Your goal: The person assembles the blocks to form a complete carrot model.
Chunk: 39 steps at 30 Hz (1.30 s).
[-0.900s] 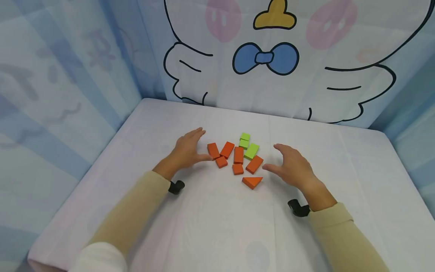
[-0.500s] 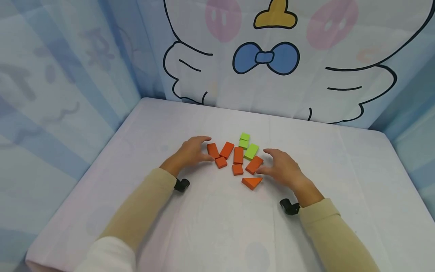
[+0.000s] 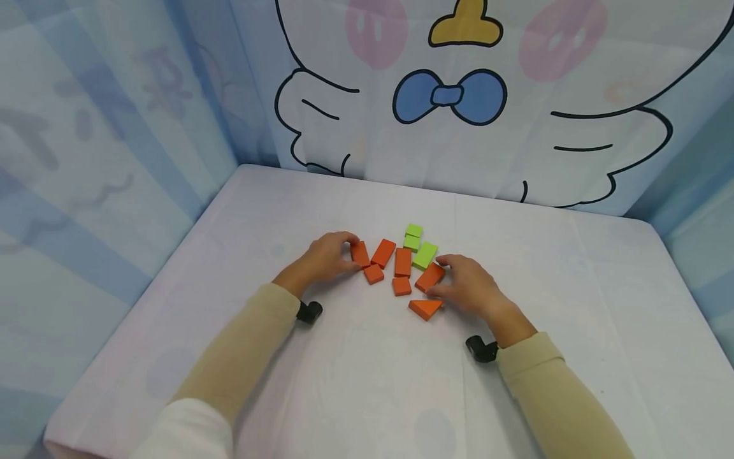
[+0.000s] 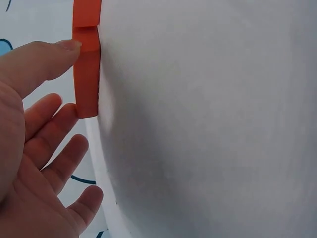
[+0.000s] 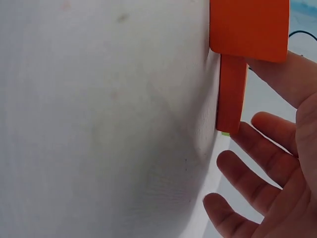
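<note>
At the left of a loose group of toy blocks, my left hand [image 3: 324, 257] pinches an orange rectangular block [image 3: 360, 254] lying on the table. Its thumb and a fingertip meet opposite ends of that block [image 4: 87, 79] in the left wrist view, the other fingers spread below. On the group's right side, my right hand [image 3: 469, 284] pinches another orange rectangular block [image 3: 430, 276] between thumb and fingers. An orange triangular block [image 3: 425, 309] lies just in front of it and hides the right thumb's tip in the right wrist view.
Between the hands lie more orange rectangular blocks [image 3: 403, 262], small orange blocks [image 3: 374, 274] and green blocks [image 3: 425, 255]. A white cloth covers the table [image 3: 367, 382]. Behind it hangs a curtain [image 3: 447, 153] with a cartoon print.
Both hands have moved inward to the block group, the right one moving left. Their spread thumbs and fingers have closed on the outer orange blocks. The blocks look unmoved.
</note>
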Tool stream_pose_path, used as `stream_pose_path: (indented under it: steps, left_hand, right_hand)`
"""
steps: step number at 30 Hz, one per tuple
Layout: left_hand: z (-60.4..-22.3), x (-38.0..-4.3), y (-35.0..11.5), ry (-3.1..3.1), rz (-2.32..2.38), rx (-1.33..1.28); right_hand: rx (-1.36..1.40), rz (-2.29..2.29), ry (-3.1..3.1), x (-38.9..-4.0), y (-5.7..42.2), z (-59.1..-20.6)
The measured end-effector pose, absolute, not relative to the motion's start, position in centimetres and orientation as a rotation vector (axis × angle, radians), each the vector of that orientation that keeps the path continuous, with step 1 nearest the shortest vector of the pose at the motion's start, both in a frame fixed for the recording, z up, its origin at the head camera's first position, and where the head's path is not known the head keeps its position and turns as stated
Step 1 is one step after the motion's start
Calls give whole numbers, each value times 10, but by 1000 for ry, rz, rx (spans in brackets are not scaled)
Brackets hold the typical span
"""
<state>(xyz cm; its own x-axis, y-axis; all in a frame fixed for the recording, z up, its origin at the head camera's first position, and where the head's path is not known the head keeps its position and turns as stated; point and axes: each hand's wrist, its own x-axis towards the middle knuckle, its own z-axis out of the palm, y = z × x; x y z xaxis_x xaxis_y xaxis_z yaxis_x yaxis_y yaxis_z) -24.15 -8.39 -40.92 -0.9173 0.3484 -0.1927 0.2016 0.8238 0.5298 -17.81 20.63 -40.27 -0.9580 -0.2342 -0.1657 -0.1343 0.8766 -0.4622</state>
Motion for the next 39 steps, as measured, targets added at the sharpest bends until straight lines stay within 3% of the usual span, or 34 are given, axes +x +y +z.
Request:
stream_pose_path:
  steps: [19,39]
  left_hand:
    - [-405,-231,-99,2655,711,337]
    - [-401,-186,-102,2521,730,565]
  right_hand:
    - [-262,-778,2856,-169,212,-392]
    - [-650,-868,2694,-109,188,-376]
